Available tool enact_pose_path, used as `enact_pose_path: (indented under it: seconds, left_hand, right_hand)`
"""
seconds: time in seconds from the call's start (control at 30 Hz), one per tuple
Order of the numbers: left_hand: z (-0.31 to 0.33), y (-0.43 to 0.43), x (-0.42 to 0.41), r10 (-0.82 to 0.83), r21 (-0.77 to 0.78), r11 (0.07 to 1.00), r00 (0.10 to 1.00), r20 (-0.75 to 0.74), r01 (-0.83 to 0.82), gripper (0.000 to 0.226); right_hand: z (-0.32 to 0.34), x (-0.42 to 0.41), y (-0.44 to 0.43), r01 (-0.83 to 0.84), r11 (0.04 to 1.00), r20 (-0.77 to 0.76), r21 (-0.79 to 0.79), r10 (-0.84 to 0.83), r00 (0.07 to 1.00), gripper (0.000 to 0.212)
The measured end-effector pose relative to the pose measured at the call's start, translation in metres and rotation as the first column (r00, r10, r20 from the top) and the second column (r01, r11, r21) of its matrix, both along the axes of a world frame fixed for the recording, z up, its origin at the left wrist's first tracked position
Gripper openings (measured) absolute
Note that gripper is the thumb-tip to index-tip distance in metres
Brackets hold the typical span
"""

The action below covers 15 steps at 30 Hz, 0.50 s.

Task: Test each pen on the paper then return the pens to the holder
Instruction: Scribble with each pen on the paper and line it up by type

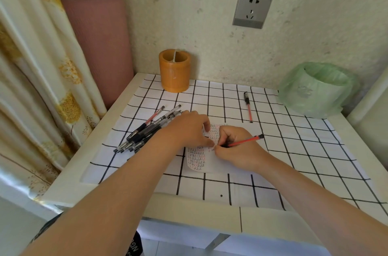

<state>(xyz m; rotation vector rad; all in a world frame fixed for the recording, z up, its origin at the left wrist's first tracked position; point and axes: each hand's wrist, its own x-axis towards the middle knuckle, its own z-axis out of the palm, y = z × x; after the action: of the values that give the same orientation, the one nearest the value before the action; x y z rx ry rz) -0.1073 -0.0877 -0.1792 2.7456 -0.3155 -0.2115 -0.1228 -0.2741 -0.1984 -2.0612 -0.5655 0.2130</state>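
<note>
right hand [237, 150] clamped round red pen [244, 141], tip on scribbled paper [197, 162], left hand [186, 129] fingers together pinning it, pen pile [147, 129] left

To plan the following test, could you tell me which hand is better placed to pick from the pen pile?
Probably the left hand: it presses the paper right beside the pile of pens, while the right hand grips a red pen.

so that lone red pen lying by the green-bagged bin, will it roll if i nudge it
The slim red pen with the black cap looks round-barrelled, so a sideways nudge would probably roll it. It lies flat on the checked white cover, which may slow it. It seems light and stiff.
</note>
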Motion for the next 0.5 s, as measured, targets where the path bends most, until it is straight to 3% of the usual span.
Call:
enact_pose_path:
  seconds: [0.5]
  left_hand:
    - [0.0023, -0.0006, 0.0002, 0.001, 0.006, 1.000, 1.000, -0.021, -0.001, 0.043]
  right_hand:
    - [0.0015, -0.0009, -0.0004, -0.021, 1.000, -0.024, -0.006, 0.021, 1.000, 0.020]
